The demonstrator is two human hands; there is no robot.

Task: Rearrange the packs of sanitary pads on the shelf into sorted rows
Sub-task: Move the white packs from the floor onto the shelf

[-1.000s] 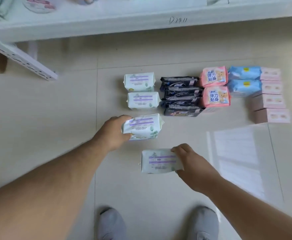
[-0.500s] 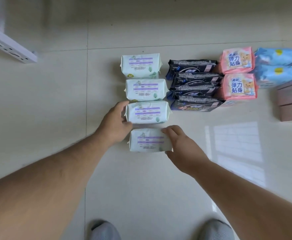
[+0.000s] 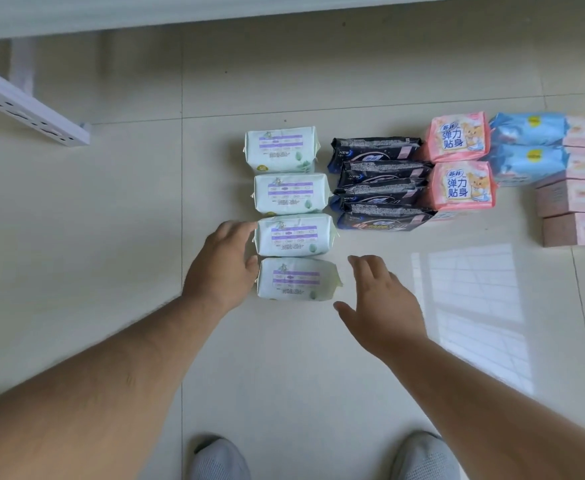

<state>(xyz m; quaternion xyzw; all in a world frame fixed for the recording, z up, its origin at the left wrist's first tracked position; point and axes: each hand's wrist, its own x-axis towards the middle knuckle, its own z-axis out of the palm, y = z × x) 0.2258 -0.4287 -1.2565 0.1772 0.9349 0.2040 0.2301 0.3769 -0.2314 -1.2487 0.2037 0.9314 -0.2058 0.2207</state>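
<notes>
Four pale green packs (image 3: pixel 292 213) lie in a column at the frame's centre on the tiled floor (image 3: pixel 76 237). The left hand (image 3: pixel 223 263) rests against the left ends of the lowest two; the right hand (image 3: pixel 377 303) hovers spread just right of them. Further right are black packs (image 3: pixel 381 183), pink packs (image 3: pixel 459 161), blue packs (image 3: pixel 528 147) and pink boxes (image 3: pixel 582 192).

Both arms out, reaching forward and down.
Left hand (image 3: pixel 222 263) loosely curled; right hand (image 3: pixel 377 303) open, fingers spread, holding nothing.

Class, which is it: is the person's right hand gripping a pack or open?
Open. The right hand has spread fingers and holds nothing, apart from the nearest green pack lying on the floor.
</notes>
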